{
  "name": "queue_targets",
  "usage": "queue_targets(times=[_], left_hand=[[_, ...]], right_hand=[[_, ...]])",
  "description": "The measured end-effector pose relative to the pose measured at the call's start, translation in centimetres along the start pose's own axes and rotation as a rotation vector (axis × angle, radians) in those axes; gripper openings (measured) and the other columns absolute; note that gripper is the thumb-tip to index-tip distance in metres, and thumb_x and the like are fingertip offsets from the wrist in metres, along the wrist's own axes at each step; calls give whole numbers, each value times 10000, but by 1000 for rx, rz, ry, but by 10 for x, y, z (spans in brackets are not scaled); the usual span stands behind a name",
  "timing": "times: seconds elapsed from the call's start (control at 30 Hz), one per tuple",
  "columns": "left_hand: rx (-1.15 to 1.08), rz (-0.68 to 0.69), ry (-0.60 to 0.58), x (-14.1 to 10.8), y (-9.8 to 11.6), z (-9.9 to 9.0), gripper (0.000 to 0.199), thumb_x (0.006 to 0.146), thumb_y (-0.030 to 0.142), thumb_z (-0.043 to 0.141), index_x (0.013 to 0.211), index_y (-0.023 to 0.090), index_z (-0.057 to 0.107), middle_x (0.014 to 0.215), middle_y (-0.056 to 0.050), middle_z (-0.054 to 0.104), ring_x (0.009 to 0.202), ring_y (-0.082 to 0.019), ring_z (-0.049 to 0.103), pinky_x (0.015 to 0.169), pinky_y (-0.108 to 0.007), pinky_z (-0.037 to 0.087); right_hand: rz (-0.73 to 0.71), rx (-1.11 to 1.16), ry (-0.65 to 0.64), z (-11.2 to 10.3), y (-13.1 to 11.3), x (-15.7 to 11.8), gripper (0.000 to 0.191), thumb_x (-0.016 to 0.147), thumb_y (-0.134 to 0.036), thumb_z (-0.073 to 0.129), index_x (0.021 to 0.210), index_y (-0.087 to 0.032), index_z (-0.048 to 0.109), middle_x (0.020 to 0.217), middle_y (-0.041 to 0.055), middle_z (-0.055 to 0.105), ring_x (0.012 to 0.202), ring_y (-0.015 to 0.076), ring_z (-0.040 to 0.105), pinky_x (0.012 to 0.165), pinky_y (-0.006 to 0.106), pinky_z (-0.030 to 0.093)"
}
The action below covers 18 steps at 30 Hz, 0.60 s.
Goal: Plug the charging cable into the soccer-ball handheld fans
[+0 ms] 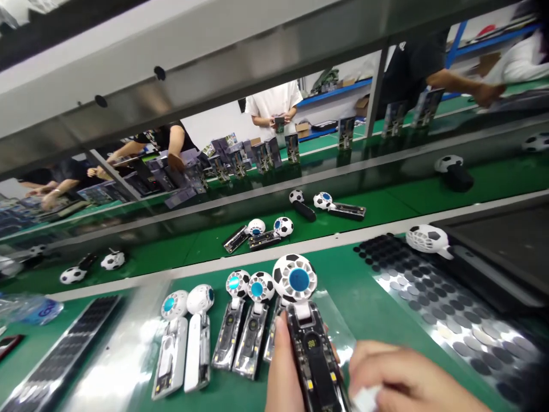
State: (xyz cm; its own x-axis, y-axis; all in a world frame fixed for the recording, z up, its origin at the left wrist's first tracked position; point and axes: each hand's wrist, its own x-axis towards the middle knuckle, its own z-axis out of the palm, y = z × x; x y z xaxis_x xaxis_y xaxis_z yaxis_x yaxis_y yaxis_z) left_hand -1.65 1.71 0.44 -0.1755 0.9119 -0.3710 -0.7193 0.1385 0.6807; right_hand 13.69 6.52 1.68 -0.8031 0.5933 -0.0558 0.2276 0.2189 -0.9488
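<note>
My left hand (pixel 282 366) is wrapped around a handheld fan (pixel 315 355) with a football-patterned head and a blue disc at its centre. Its black handle has a clear cover, with circuit parts showing underneath. Close beside it on the right, my right hand (pixel 398 375) is closed on a small white piece (pixel 366 397), too blurred to name. Left of my hands, more fans lie on the green bench: two with white handles (pixel 170 357) and several with dark see-through handles (pixel 251 343), one partly hidden behind my left hand.
A sheet of round black stickers (pixel 450 309) lies at right, near another football-headed fan (pixel 429 239). At left are a dark strip (pixel 64 355) and a plastic bottle (pixel 34 309). More fans (pixel 270 232) lie on the green conveyor (pixel 193 252). Beyond it, people handle boxes (pixel 263 157).
</note>
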Motion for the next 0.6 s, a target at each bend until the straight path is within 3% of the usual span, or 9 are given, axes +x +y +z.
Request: queue_targets(times=[0.17, 0.33, 0.47, 0.6], left_hand=[[36, 37, 34, 1, -17, 6, 421, 757, 547, 540, 905, 183, 690, 978, -81, 681, 1035, -302, 570, 911, -401, 425], [50, 76, 41, 10, -20, 3, 377, 768, 501, 549, 796, 167, 722, 926, -81, 705, 1135, -321, 506, 998, -431, 358], [47, 76, 42, 12, -19, 5, 372, 780, 495, 537, 743, 176, 725, 839, -73, 716, 1152, -315, 495, 1026, -432, 330], [52, 50, 31, 3, -20, 12, 425, 786, 536, 501, 812, 174, 722, 934, -79, 700, 1155, -317, 491, 1029, -438, 321]], right_hand=[[107, -22, 175, -13, -30, 11, 227, 786, -69, 509, 861, -244, 633, 881, -8, 626, 836, 150, 592, 757, 262, 455], [38, -242, 150, -14, -35, 9, 211, 828, -37, 526, 772, -221, 612, 801, -26, 593, 808, 139, 567, 690, 238, 440], [38, -295, 123, -14, -40, 6, 206, 843, -39, 522, 802, -220, 611, 827, -23, 596, 836, 144, 560, 715, 253, 447], [38, -315, 124, -13, -43, 4, 213, 864, -48, 493, 829, -226, 605, 859, -19, 591, 869, 149, 550, 744, 269, 449]])
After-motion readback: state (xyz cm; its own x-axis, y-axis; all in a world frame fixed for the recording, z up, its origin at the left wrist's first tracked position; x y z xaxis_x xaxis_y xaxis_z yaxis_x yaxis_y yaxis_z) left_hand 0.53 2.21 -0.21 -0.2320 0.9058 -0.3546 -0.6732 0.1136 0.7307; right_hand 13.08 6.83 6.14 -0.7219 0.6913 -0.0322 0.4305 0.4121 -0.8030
